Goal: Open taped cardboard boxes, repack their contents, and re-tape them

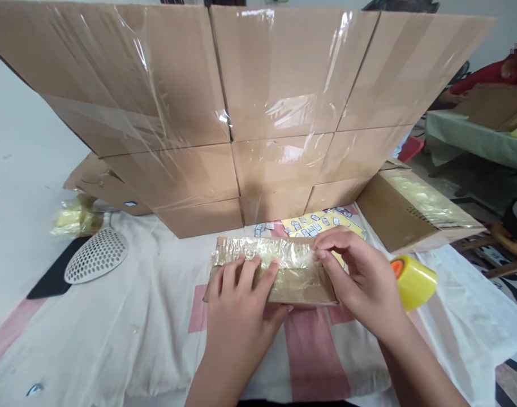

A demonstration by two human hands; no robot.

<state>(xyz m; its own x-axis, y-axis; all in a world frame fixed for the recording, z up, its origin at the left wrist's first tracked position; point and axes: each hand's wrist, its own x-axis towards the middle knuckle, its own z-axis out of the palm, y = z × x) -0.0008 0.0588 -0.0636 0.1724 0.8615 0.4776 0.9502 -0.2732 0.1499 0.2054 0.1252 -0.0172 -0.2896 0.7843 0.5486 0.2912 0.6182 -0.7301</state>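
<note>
Box stack [279,73] just behind small carton [305,294]. Carton's long axis left to right. Left hand [241,299]: fingers spread over carton's left half, clasping it. Right hand [364,277]: at carton's right end, thumb and forefinger pinching tape strip [292,255] running along carton's length.

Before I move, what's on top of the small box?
Shiny yellowish tape lies across the small box; the left hand rests on top, the right hand touches the tape's right end. The left hand hides part of the top; the inside is covered.
</note>
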